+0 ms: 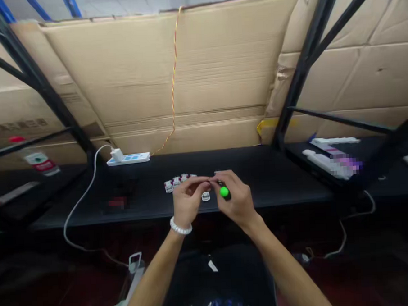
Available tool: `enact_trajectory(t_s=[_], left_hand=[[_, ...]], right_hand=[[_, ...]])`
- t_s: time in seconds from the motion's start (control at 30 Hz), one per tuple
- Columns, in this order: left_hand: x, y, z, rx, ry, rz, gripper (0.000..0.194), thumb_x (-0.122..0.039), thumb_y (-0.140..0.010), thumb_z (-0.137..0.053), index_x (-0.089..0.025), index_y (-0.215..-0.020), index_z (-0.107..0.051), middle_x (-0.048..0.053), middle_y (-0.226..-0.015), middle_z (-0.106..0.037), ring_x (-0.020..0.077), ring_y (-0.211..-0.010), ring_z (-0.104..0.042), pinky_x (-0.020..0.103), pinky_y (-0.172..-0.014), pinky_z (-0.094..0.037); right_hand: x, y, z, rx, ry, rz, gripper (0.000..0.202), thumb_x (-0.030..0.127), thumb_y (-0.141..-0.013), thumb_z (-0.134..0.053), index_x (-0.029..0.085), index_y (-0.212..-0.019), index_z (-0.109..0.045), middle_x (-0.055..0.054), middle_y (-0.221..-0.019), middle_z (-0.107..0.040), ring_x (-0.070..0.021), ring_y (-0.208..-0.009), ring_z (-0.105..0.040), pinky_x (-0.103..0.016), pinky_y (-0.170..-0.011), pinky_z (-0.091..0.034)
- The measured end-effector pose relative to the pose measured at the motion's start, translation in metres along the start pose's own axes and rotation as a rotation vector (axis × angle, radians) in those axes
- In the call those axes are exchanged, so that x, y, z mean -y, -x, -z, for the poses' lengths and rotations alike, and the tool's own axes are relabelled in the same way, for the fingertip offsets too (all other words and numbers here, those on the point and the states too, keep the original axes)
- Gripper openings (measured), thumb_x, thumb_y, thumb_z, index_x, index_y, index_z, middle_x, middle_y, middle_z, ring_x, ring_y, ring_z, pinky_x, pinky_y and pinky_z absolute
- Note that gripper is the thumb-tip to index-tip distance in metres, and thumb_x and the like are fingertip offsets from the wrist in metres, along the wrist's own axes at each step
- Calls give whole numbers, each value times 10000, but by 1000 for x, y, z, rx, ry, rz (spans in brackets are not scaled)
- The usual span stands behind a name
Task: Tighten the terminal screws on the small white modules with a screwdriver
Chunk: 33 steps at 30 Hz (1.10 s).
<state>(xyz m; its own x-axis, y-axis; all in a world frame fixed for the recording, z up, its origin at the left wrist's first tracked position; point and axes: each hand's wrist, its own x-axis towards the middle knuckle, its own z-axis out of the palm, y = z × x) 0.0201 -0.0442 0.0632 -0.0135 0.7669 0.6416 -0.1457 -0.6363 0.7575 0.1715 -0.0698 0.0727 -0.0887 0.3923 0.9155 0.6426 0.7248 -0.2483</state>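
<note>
Over the black tabletop (259, 168) my two hands meet, fingertips close together. My left hand (187, 196), with a white beaded bracelet (180, 227) at its wrist, pinches at something tiny that I cannot make out. A dark tool with a bright green round end (224, 192), perhaps a pen or screwdriver, lies in my right hand (238, 196); its thumb and index finger also come to the pinch point. Several small white-and-purple pieces (169, 186) lie in a row behind my left hand, partly covered by it. A single white piece (205, 196) lies between my hands.
A white power strip (133, 159) with a plugged-in charger (116, 154) sits at the back left, its cable (90, 185) running down over the front edge. Black metal posts (297, 72) flank the table. A bottle (42, 162) stands left; white and purple items (336, 163) lie right.
</note>
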Motion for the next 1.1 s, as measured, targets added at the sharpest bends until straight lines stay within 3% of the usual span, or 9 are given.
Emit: enact_trajectory(t_s=[0.17, 0.33, 0.43, 0.5, 0.57, 0.63, 0.77, 0.93, 1.1], left_hand=[[-3, -6, 13, 213, 41, 151, 214, -295, -864, -838, -154, -1023, -821, 98, -973, -831, 233, -851, -811, 357, -817, -693], [-9, 3, 29, 380, -46, 177, 157, -295, -947, -746, -154, -1005, -782, 69, -900, -789, 181, -756, -760, 296, -736, -641], [7, 24, 46, 804, -182, 233, 163, -274, -980, -689, -162, -907, -781, 42, -808, -756, 148, -673, -704, 259, -704, -589], [35, 47, 56, 1163, -272, 279, 145, -196, -979, -657, -182, -955, -800, 46, -894, -787, 165, -777, -741, 263, -785, -587], [72, 77, 63, 1326, -565, 309, 207, -58, -909, -642, -179, -945, -806, 63, -958, -801, 202, -911, -761, 285, -871, -577], [110, 107, 64, 1359, -951, 368, 300, -4, -883, -600, -181, -1007, -808, 91, -1047, -801, 240, -1016, -758, 314, -902, -576], [156, 150, 58, 1421, -1008, 394, 240, -61, -878, -657, -213, -976, -815, 72, -1047, -804, 242, -1027, -761, 294, -881, -587], [171, 175, 55, 1415, -1070, 368, 287, -33, -909, -579, -169, -1035, -799, 144, -1107, -782, 275, -990, -769, 354, -867, -598], [184, 185, 59, 1427, -1079, 313, 202, -46, -904, -617, -147, -940, -788, 145, -1013, -770, 283, -945, -767, 354, -829, -591]], right_hand=[[-10, -3, 7, 61, -99, -37, 111, 138, -977, -629, 227, -1029, -670, -73, -969, -736, -202, -901, -728, -325, -780, -609], [-13, -7, 14, 76, -127, -82, 74, 159, -977, -647, 228, -975, -675, -56, -939, -731, -189, -840, -705, -327, -749, -603], [-15, -8, 20, 72, -128, -98, 51, 176, -970, -663, 220, -955, -683, -57, -928, -731, -194, -830, -703, -336, -735, -606], [-16, -8, 24, 62, -132, -98, 45, 179, -964, -674, 220, -948, -685, -52, -922, -728, -194, -829, -700, -334, -714, -605], [-15, -8, 26, 63, -138, -102, 55, 170, -960, -679, 224, -951, -685, -51, -925, -725, -194, -828, -698, -330, -689, -601], [-13, -9, 28, 75, -144, -96, 75, 153, -955, -680, 228, -954, -686, -51, -921, -725, -193, -820, -697, -324, -667, -594], [-10, -10, 27, 91, -158, -59, 92, 139, -957, -674, 230, -950, -675, -42, -902, -719, -181, -806, -694, -307, -650, -584], [-11, -10, 27, 105, -149, -60, 107, 128, -953, -676, 234, -964, -674, -46, -921, -723, -189, -827, -700, -321, -685, -593], [-11, -9, 27, 125, -167, -51, 112, 127, -958, -665, 238, -972, -678, -44, -912, -731, -195, -838, -705, -333, -728, -604]])
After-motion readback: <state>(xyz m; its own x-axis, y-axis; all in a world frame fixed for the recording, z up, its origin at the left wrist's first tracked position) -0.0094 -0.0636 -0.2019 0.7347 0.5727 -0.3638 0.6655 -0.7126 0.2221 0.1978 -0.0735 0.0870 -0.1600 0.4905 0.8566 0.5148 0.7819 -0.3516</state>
